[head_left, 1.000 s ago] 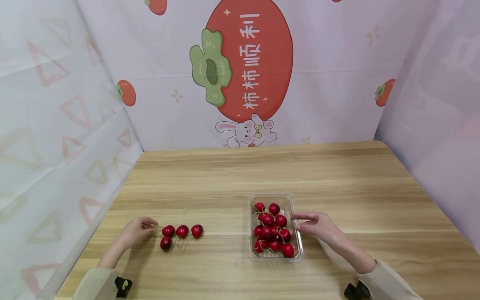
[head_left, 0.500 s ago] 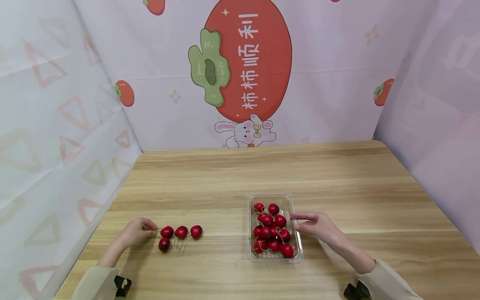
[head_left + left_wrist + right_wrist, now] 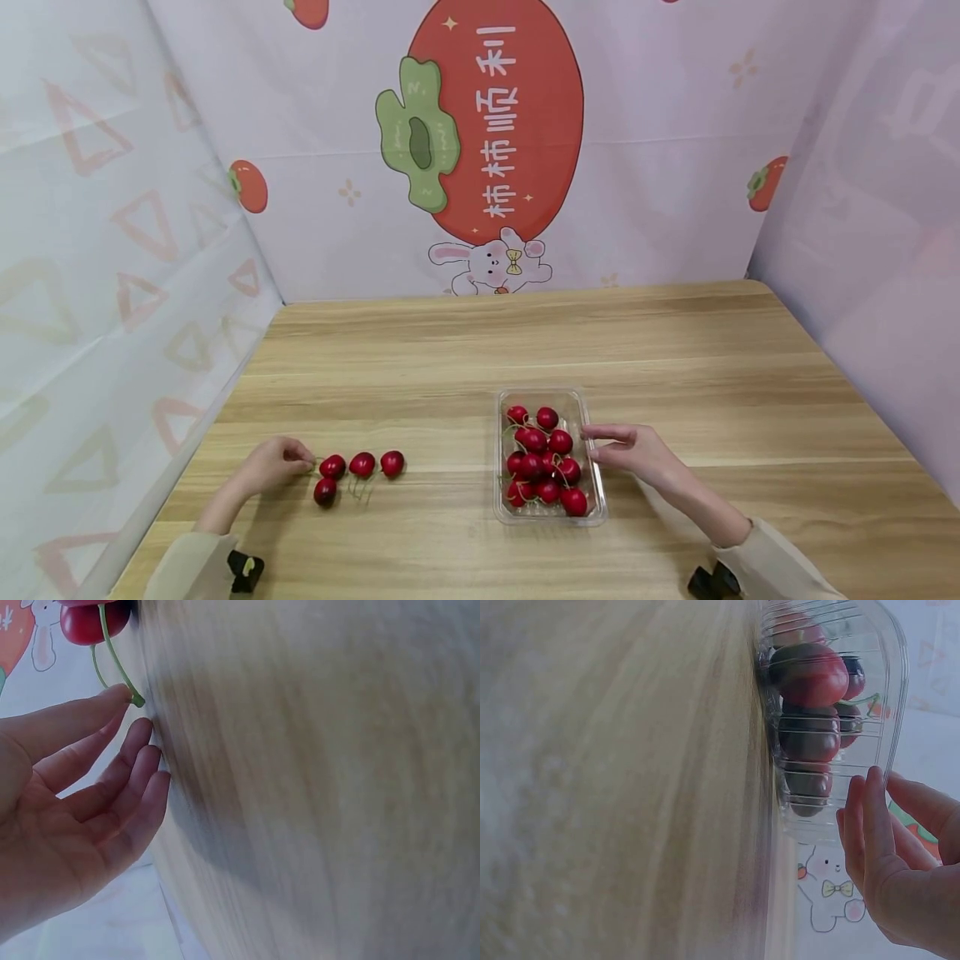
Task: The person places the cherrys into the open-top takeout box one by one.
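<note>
A big pale cloth backdrop is hung behind and at both sides of the long light wooden table. On the backdrop a large red persimmon picture is printed, and four white Chinese signs, 柿柿顺利, are written down its middle. A small white cartoon rabbit with a yellow bow is drawn under it.

Most of the table's far half is bare wood, so a lot of open room is left there. The left edge of the table is pressed close to the side cloth, and the right back corner is rounded.

A clear plastic box of red cherries is set right of the middle, near the front edge. The right hand is laid just beside the box's right wall, with its fingers almost straight and touching the plastic; nothing is gripped by it.

Four loose red cherries with green stems are laid on the wood well to the left of the box, three in a row and one just in front. The left hand is placed at the left end of the row. A green stem is touched by its fingertips, with the fingers loosely bent.
</note>
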Motion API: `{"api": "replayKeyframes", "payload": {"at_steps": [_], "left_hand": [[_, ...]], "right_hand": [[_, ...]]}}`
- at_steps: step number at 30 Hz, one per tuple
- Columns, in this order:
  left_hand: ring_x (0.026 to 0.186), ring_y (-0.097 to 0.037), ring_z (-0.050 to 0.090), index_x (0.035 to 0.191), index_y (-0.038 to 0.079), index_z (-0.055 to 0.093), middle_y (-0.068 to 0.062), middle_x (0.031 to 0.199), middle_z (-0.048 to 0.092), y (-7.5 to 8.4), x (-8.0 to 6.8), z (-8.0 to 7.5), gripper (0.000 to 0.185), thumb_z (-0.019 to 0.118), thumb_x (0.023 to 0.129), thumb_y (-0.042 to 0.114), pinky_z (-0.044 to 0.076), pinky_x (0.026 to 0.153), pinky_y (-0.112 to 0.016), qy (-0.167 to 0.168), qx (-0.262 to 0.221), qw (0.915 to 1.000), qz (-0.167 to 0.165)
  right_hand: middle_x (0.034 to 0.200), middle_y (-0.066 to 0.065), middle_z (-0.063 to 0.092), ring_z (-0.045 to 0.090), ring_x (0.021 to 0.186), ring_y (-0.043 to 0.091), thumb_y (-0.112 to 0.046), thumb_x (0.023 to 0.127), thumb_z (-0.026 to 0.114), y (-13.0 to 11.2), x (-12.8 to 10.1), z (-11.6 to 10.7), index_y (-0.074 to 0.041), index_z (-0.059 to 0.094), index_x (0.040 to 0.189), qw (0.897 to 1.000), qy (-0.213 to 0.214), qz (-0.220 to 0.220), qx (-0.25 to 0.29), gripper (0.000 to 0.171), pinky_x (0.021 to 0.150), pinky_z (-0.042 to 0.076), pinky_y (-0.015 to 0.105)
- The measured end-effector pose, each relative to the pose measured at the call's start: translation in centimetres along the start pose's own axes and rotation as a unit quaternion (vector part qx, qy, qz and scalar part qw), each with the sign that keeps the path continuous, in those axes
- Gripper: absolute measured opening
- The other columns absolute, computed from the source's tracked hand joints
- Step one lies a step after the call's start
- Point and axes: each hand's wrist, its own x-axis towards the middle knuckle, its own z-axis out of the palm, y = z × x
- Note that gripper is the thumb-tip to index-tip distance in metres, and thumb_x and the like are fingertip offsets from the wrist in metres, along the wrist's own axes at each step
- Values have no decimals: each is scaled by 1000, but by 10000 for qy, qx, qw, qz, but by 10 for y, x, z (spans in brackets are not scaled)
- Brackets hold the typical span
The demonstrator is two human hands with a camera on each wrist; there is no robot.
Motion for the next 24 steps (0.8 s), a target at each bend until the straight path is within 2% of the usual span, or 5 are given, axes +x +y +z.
{"api": "replayKeyframes", "payload": {"at_steps": [9, 13, 16, 20, 24], "left_hand": [[66, -8, 52, 79, -3, 62, -5, 76, 61, -2, -2, -2, 7, 61, 80, 4, 44, 58, -21, 21, -364, 9992, 155], [64, -6, 53, 80, -7, 60, -8, 75, 61, -3, -4, -2, 8, 60, 80, 1, 47, 56, -22, -76, -763, 9968, 227], [65, -8, 56, 83, -12, 57, -12, 76, 61, -4, -5, -1, 9, 57, 81, -4, 51, 58, -24, -273, -1302, 9909, 205], [67, -11, 60, 87, -20, 53, -17, 79, 60, -5, -6, -1, 12, 52, 81, -10, 53, 62, -27, -468, -2004, 9786, 81], [69, -13, 62, 92, -24, 50, -22, 82, 61, -5, -7, -2, 17, 51, 81, -11, 53, 64, -28, -509, -2351, 9706, -21]], "right_hand": [[121, 22, 50, 61, 93, 16, -21, 81, 65, 0, 0, 0, 7, 50, 120, 10000, 14, 13, 6, 50, 82, 47, 24], [121, 22, 50, 60, 94, 16, -21, 81, 65, 0, 0, 0, 7, 50, 119, 10000, 14, 13, -15, 50, 82, 47, 26], [121, 22, 51, 60, 95, 16, -20, 81, 64, 0, 0, 0, 7, 51, 119, 10000, 15, 12, -30, 49, 82, 47, 27], [121, 22, 51, 60, 94, 17, -20, 81, 64, 0, 0, 0, 7, 50, 119, 10000, 11, 15, -28, 49, 82, 47, 26], [121, 23, 50, 61, 94, 18, -20, 80, 65, 0, 0, 0, 8, 50, 119, 10000, -11, -1, 23, 50, 82, 47, 26]]}}
